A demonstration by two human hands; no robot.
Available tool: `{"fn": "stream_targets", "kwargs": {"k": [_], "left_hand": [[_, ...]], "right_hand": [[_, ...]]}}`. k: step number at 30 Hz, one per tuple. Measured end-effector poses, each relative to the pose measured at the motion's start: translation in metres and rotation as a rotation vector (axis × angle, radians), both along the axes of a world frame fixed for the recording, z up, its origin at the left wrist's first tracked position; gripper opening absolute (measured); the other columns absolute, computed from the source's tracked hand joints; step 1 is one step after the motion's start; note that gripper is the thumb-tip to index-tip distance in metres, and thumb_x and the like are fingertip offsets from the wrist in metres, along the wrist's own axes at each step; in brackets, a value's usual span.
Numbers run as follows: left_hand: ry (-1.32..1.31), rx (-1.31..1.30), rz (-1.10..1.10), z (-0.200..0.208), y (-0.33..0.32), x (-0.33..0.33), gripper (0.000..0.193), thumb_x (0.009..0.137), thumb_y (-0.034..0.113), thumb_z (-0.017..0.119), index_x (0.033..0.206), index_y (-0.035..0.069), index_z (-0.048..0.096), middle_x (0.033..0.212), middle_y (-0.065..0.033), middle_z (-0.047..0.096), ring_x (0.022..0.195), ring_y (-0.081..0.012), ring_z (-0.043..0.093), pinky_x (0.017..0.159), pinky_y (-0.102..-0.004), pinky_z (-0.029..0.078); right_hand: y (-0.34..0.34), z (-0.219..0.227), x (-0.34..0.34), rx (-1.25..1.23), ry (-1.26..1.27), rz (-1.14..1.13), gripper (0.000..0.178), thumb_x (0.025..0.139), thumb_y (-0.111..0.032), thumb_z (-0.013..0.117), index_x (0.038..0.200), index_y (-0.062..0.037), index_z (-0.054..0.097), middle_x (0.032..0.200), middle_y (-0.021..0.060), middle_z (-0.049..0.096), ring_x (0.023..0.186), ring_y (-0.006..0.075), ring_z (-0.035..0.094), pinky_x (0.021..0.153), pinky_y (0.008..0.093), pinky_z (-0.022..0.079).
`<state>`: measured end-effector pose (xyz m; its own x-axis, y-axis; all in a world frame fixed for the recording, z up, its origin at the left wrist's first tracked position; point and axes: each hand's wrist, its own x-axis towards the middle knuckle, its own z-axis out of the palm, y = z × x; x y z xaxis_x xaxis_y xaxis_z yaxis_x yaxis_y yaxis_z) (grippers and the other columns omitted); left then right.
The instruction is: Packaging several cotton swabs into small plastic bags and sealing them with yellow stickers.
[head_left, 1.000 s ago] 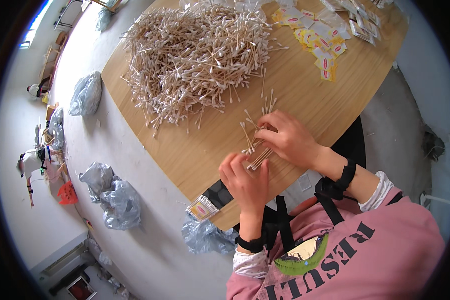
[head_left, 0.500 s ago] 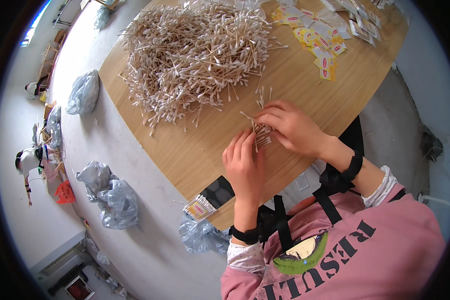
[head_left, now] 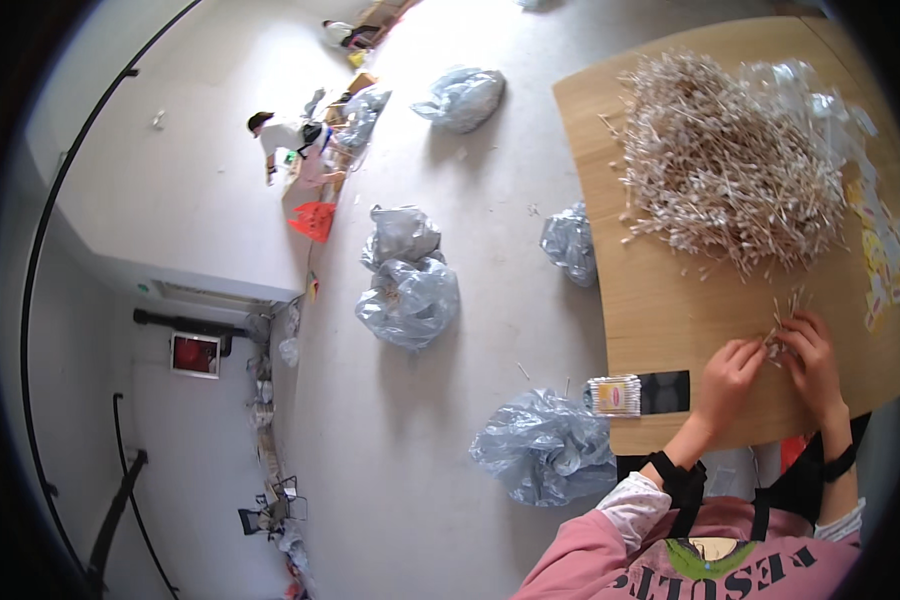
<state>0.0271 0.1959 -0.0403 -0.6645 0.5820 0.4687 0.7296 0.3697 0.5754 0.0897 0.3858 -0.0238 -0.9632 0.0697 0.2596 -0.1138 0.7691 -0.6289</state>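
My left hand (head_left: 727,382) and my right hand (head_left: 812,368) meet over the near part of the wooden table (head_left: 660,335). Their fingers are bent around a small bunch of cotton swabs (head_left: 774,346), partly hidden between the fingertips. A few loose swabs (head_left: 794,300) stick out just beyond the right fingers. Farther back lies a big heap of cotton swabs (head_left: 730,165) with wooden sticks and white tips. Left of my left hand, a filled pack of swabs (head_left: 613,396) with a yellow label rests by a black pad (head_left: 664,392) at the table edge.
Yellow-and-white printed cards (head_left: 878,250) and clear plastic bags (head_left: 805,95) lie along the table's right side. Grey plastic bags (head_left: 407,300) stand on the floor; another bag (head_left: 545,447) is below the table corner. A person (head_left: 288,140) is far off at the left.
The view has swung left, so table and hands now appear farther right and more floor shows. Both hands stay together at the small bunch of swabs.
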Motion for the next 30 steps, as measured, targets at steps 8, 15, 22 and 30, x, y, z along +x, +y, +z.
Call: {"fn": "stream_targets", "kwargs": {"k": [8,15,22,30], "left_hand": [[-0.055,0.000,-0.021,0.002,-0.009,0.005,0.034,0.073,0.005,0.062,0.106,-0.001,0.068,0.104,-0.0129,0.067,0.097,-0.0291,0.063,0.083,-0.0375,0.054],[-0.006,-0.076,0.036,0.014,-0.050,0.006,0.028,0.071,0.001,0.067,0.099,0.005,0.073,0.098,-0.0099,0.071,0.090,-0.0285,0.067,0.079,-0.0389,0.055],[-0.019,-0.063,0.020,0.007,-0.036,0.015,0.024,0.077,-0.001,0.071,0.100,0.006,0.070,0.100,-0.0051,0.072,0.089,-0.0255,0.066,0.080,-0.0369,0.052],[-0.064,-0.091,-0.046,0.014,-0.020,0.016,0.024,0.079,0.000,0.071,0.102,0.006,0.069,0.099,-0.0064,0.072,0.090,-0.0256,0.065,0.083,-0.0372,0.050]], "right_hand": [[0.009,-0.003,0.001,0.151,0.077,-0.001,0.021,0.074,0.003,0.068,0.094,-0.0017,0.070,0.103,0.0109,0.068,0.107,0.0345,0.059,0.091,0.0444,0.049],[0.009,0.005,-0.007,0.081,0.099,-0.040,0.021,0.078,0.002,0.064,0.099,-0.0028,0.064,0.108,0.0143,0.063,0.108,0.0350,0.058,0.092,0.0433,0.048],[-0.001,0.008,-0.001,-0.016,-0.040,-0.445,0.061,0.069,-0.013,0.081,0.122,-0.0007,0.055,0.126,0.0176,0.056,0.119,0.0375,0.050,0.104,0.0435,0.041],[-0.002,-0.007,-0.016,-0.164,-0.038,-0.476,0.069,0.067,-0.014,0.085,0.126,0.0017,0.053,0.121,0.0167,0.055,0.118,0.0363,0.051,0.101,0.0426,0.044]]}}
